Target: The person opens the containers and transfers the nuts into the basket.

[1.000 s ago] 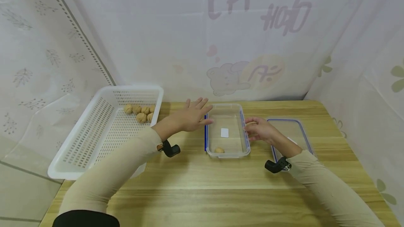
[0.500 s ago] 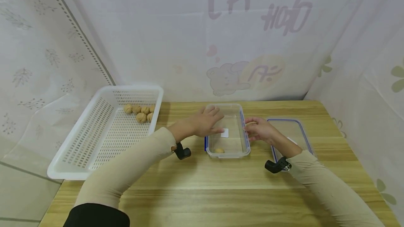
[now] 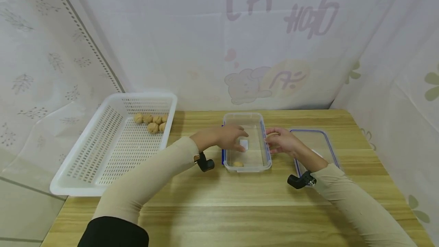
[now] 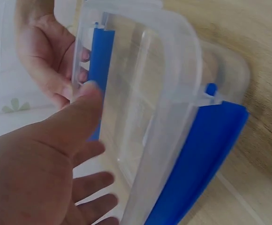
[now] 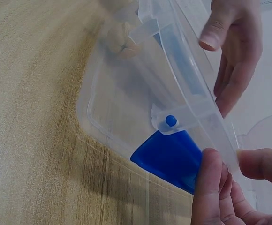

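Observation:
A clear plastic food container (image 3: 253, 169) with blue side latches stands on the table, and one walnut (image 3: 238, 164) lies inside it near its front wall. My left hand (image 3: 230, 138) hovers over the container's left side and reaches inward, its fingers loosely bent and spread. Nothing shows between those fingers in the left wrist view. On the opposite side, my right hand (image 3: 282, 141) pinches the container's right wall. In the right wrist view its thumb is at the rim and its fingers (image 5: 207, 180) press against the blue latch (image 5: 171, 159).
A white perforated basket (image 3: 144, 95) with several walnuts (image 3: 153, 128) in its far right corner stands at the left. To the right of the container lies a clear lid (image 3: 310, 136) with a blue seal, partly under the right forearm. A printed curtain (image 3: 192, 48) hangs behind the table.
My left hand has moved right, from beside the container's left edge to over its inside, and its fingers have bent downward. The right hand and the container have stayed put.

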`<state>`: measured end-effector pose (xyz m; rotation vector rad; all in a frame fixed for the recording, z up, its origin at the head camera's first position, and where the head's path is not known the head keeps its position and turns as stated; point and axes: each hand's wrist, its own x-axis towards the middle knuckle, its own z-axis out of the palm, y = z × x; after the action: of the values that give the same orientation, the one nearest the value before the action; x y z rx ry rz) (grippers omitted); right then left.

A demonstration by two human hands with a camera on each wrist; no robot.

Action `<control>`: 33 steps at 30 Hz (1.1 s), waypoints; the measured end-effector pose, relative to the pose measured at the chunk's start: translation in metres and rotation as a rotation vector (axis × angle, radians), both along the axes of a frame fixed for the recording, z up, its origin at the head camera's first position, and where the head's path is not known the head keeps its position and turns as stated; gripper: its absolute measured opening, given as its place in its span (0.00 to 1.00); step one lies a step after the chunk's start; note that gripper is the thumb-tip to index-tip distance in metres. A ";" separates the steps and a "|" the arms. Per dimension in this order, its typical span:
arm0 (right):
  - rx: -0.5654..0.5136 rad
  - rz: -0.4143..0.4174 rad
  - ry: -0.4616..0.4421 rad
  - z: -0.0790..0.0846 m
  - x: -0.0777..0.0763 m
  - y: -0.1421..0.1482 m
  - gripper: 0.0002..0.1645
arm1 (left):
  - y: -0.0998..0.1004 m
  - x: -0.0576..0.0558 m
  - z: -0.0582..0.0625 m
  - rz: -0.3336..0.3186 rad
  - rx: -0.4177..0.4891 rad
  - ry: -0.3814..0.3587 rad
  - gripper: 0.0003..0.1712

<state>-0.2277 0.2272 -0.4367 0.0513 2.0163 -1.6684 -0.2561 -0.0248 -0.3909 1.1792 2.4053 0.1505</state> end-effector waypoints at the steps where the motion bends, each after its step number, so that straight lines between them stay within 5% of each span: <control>1: -0.002 0.002 -0.001 0.000 0.000 0.000 0.27 | 0.001 -0.001 0.000 -0.002 0.003 -0.040 0.35; 18: -0.005 -0.007 0.007 -0.002 -0.001 0.001 0.26 | 0.016 -0.031 0.001 -0.084 0.043 -0.467 0.24; 33: -0.002 -0.005 0.009 -0.002 -0.001 0.001 0.27 | 0.032 -0.031 0.001 0.008 -0.193 -0.747 0.25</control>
<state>-0.2286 0.2285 -0.4389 0.0478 2.0226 -1.6766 -0.2873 0.0069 -0.3899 0.8268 1.7210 0.2942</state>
